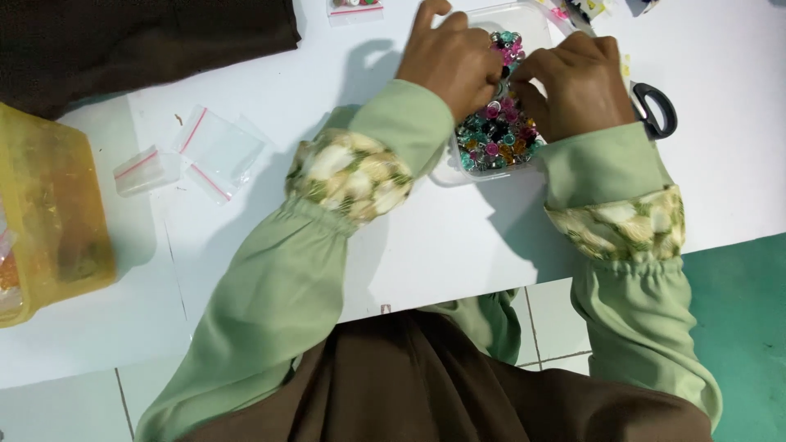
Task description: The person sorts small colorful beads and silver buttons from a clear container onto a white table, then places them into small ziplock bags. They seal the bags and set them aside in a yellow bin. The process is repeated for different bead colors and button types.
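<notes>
At the far left, a translucent yellow plastic tub (49, 213) is sitting on the white table (426, 245), partly cut off by the frame edge. Above it, a dark brown cloth (139, 41) is lying across the table's upper left corner. To the right of the tub, several small clear zip bags with red seal strips (192, 155) are lying flat and loosely overlapping, well apart from both hands. Another small zip bag holding coloured pieces (354, 8) is showing at the top edge.

Moving right, the left hand (450, 61) is resting over the left rim of a shallow clear plastic container (449, 168), its fingers curled inward and its index finger pointing up toward the top edge; whether the fingertips are pinching anything cannot be told, since they are hidden behind the knuckles. The container is standing near the middle of the table's far half, between the two forearms, and is holding a heap of small faceted beads (495, 139) in pink, teal, black and amber.

The right hand (577, 82) is lying over the container's right side, fingers bent and closed toward the left hand, the two hands almost meeting above the beads; what it is gripping is hidden. Just beside this hand, black-handled scissors (655, 110) are lying on the table. Both arms are wearing light green sleeves with floral cuffs (352, 176)
</notes>
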